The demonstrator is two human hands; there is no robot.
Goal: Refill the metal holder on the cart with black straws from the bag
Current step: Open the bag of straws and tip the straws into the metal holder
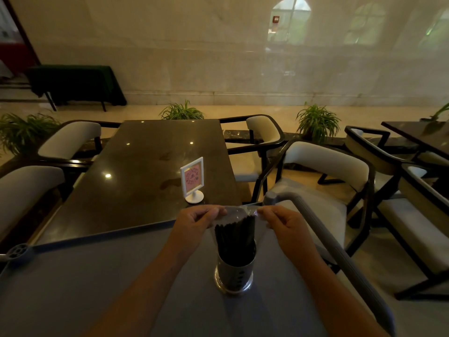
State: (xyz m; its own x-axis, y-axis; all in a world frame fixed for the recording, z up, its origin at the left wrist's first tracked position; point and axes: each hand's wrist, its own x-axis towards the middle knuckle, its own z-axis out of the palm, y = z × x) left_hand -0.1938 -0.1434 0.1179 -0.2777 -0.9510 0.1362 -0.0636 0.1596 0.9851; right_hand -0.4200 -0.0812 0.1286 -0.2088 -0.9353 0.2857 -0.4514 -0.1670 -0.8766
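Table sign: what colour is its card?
Pink card in a white stand; head view.

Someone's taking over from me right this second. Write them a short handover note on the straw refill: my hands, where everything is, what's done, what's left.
Left hand: pinches the left top edge of the clear bag.
Right hand: pinches the right top edge.
Things: the black straws stand upright in the metal holder on the grey cart. The bag covers their upper ends.
Done: the straws are down in the holder.
Left: get the bag off them, probably by lifting it straight up. How far the bag reaches into the holder cannot be seen.
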